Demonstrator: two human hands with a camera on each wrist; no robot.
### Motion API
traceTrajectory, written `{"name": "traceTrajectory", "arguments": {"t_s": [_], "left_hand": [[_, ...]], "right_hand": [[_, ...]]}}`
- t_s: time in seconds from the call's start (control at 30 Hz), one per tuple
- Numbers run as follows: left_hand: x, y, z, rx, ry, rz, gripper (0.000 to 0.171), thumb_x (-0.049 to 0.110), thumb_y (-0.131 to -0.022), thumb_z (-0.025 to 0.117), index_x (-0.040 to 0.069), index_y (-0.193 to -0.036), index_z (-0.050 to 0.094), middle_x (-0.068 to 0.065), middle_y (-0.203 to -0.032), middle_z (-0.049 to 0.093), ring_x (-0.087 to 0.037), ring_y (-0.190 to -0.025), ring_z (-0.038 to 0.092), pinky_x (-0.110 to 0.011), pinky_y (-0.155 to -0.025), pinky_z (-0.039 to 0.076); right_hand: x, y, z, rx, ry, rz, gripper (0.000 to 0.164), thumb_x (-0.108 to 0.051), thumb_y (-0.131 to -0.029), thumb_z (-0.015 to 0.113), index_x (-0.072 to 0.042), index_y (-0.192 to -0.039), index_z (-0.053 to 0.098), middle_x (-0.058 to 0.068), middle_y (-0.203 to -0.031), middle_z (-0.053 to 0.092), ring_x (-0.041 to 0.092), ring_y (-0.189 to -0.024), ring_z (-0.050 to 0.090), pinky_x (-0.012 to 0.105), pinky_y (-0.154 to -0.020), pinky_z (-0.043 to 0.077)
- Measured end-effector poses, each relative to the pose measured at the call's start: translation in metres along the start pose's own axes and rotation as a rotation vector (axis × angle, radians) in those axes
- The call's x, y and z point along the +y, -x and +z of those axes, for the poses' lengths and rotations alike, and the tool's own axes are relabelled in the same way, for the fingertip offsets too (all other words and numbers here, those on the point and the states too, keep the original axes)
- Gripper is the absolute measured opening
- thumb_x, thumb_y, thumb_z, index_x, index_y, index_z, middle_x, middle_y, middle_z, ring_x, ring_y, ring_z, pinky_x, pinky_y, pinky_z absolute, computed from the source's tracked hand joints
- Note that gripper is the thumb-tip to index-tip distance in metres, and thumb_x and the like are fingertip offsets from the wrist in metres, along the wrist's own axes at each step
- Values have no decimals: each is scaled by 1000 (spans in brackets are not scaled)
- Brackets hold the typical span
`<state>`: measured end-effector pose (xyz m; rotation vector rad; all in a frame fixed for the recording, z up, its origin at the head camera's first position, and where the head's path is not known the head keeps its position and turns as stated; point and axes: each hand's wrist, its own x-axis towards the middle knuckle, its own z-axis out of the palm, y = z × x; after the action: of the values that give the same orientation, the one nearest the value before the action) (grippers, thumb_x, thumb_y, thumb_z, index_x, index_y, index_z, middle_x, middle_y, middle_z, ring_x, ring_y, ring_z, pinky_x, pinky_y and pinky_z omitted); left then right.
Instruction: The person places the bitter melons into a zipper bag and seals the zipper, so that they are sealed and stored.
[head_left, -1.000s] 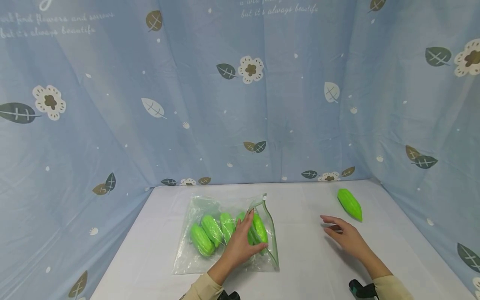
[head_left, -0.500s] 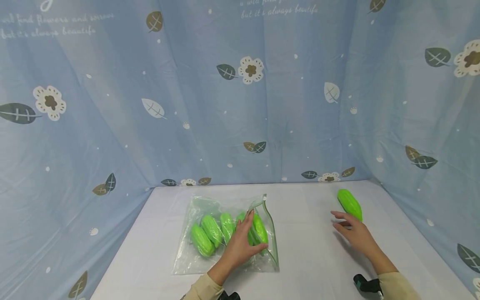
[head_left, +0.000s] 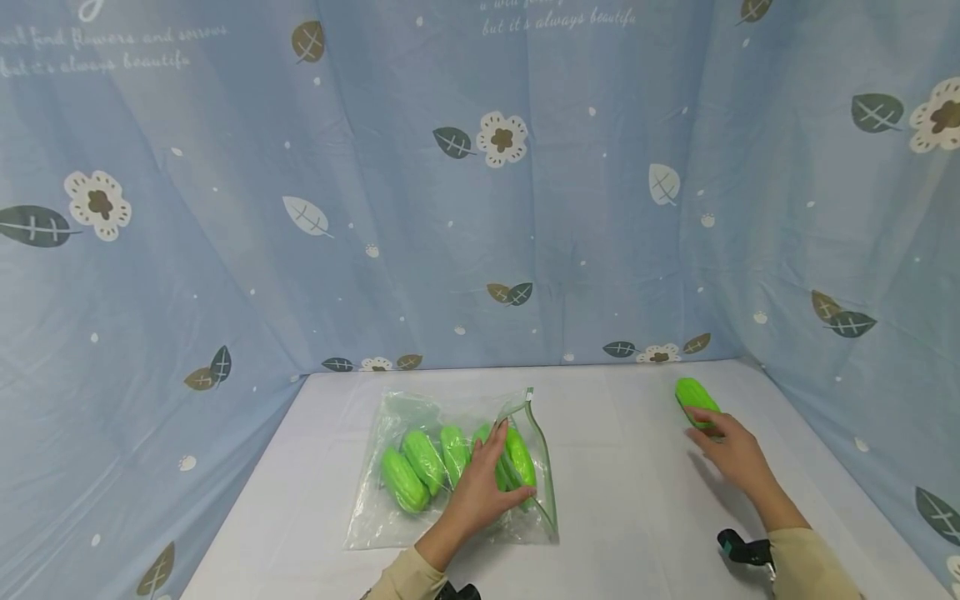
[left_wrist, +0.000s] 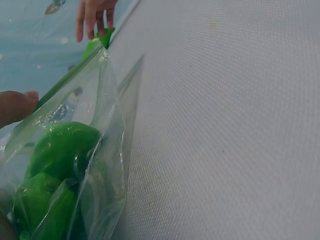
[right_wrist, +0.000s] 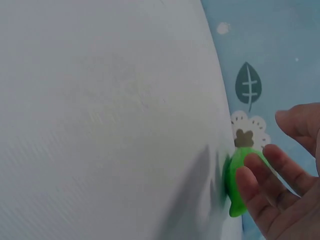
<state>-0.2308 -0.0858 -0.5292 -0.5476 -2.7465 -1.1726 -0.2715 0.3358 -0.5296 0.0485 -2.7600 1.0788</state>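
A clear zip bag [head_left: 375, 525] with a green-edged mouth lies left of centre in the head view, mouth to the right. Several glossy green ridged vegetables [head_left: 405, 482], tapering to a point, lie inside it. My left hand [head_left: 480, 487] rests over the mouth end, thumb and index finger spread wide along the lip. Beside its thumb in the left wrist view, the lip stands raised. A single green ridged vegetable [head_left: 694, 393] lies at the back right. My right hand [head_left: 731, 450] reaches over its near end, thumb apart from the fingers [right_wrist: 272, 172], which overlap the vegetable in the right wrist view.
A white cloth covers the table [head_left: 600, 500]. Around its back and sides hangs a blue curtain [head_left: 585, 208] with leaf and flower prints. Black wrist devices [head_left: 742, 550] sit below both hands.
My right hand has moved right and away from me, from short of the loose vegetable to over its near end. The left hand and the bag stay put.
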Motion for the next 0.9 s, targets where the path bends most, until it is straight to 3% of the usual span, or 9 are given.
{"name": "traceTrajectory", "arguments": {"t_s": [0.2,0.37,0.5,0.67,0.8,0.9], "left_hand": [[0,1,1,1,-9,-5,110,45,-81,84,16,-164,19,-14,-165,27,-64,-140,25,-75,-107,30],[0,0,1,1,-4,-8,110,47,-81,84,17,-164,19,-15,-165,26,-63,-141,24,-75,-107,29],[0,1,0,-1,1,-14,110,46,-81,84,16,-164,19,-15,-166,26,-63,-141,23,-75,-107,30],[1,2,0,-10,5,-29,111,45,-80,85,17,-164,19,-15,-166,25,-62,-142,23,-75,-107,30],[1,1,1,-10,3,-32,111,45,-80,85,17,-164,19,-17,-165,26,-61,-142,22,-75,-107,30],[1,0,0,-10,0,-34,112,46,-80,85,17,-165,18,-16,-166,25,-61,-143,22,-75,-107,30]], "right_hand": [[6,-4,-4,77,21,-35,41,-14,-100,65,-1,-139,59,29,-124,59,45,-104,60,30,-63,55],[9,-9,-5,168,85,-93,38,-8,-96,69,0,-133,64,27,-115,62,39,-95,62,33,-62,48],[13,-14,-5,203,82,-71,38,-8,-96,70,0,-132,64,27,-118,59,39,-97,59,37,-65,46],[21,-20,-4,167,25,25,41,-17,-100,66,1,-137,60,33,-131,48,48,-109,52,54,-76,49],[28,-26,-4,119,-14,63,45,-21,-102,63,2,-140,56,38,-141,38,55,-118,47,68,-88,44],[32,-30,-4,72,-28,86,49,-26,-104,60,2,-144,52,39,-146,34,58,-123,44,70,-93,43]]}}
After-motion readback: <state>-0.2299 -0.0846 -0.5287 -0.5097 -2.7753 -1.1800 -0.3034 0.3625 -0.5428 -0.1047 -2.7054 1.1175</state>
